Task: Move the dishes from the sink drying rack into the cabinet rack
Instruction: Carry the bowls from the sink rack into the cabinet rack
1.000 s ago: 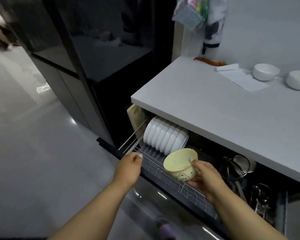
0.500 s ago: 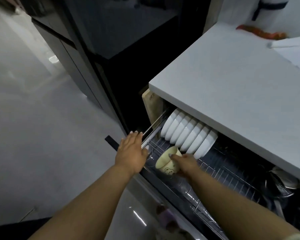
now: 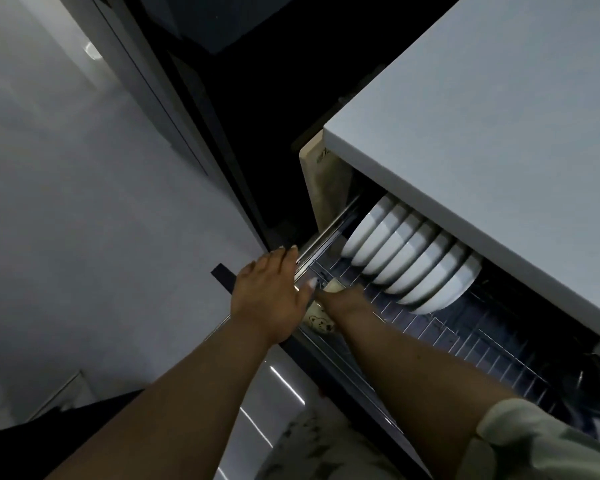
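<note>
Setting down a yellow cup [image 3: 321, 322] looked like the step in hand. The right hand [image 3: 343, 299] held it low in the cabinet rack [image 3: 465, 337], near the white bowls [image 3: 413, 258]. The left hand [image 3: 271, 296] lay flat and open on the rack's front edge. Next, I think, the cup needed letting go gently.

bowls [image 3: 409, 258] in rack [image 3: 471, 337] — under counter [image 3: 482, 133], cup [image 3: 321, 322] left

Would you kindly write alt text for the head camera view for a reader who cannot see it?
A person's right hand lowers a yellow cup into the pulled-out wire cabinet rack, while the left hand rests flat on the rack's front corner. A row of white bowls stands on edge behind, under the countertop.
</note>
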A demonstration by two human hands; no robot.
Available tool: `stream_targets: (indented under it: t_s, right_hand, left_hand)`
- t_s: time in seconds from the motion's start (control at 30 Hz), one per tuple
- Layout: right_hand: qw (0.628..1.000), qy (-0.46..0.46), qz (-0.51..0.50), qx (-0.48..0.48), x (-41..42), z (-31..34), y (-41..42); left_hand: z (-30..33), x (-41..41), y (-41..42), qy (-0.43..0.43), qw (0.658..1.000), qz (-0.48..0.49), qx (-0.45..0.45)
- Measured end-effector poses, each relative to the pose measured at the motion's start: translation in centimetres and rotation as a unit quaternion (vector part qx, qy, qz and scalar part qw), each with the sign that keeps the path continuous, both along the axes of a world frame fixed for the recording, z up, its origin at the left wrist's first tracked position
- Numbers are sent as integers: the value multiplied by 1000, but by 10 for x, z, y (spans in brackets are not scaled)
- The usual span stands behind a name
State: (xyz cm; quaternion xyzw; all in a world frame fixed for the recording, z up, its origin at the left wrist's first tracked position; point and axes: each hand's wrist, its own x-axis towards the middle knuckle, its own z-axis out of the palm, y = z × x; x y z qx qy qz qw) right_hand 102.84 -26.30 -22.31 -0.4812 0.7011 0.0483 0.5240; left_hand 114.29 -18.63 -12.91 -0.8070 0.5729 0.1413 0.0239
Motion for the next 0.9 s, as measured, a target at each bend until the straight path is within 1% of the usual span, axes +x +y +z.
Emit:
stream_targets:
  t_s: [0.17, 0.33, 0.47, 0.63, 0.77, 0.9]
  right_hand:
    - [1000, 6, -6, -3, 20, -13, -1]
    - [998, -20, -35, 41, 29, -21, -4]
    - [996, -39, -32, 74, 28, -25, -6]
    - [995, -65, -53, 45, 11, -24, -2]
    - [984, -120, -121, 58, -12, 8, 6]
    - [978, -159, -125, 59, -51, 45, 19]
  left_hand:
    - [-2, 1, 0, 12, 1000, -1, -5]
    - [-5, 3, 1, 13, 1000, -5, -3]
    - [-8, 4, 2, 12, 1000, -2, -7]
    - [-6, 3, 1, 5, 1000, 1, -15]
    - [-2, 3, 2, 0, 1000, -2, -21]
    - [2, 1, 2, 12, 1000, 7, -18]
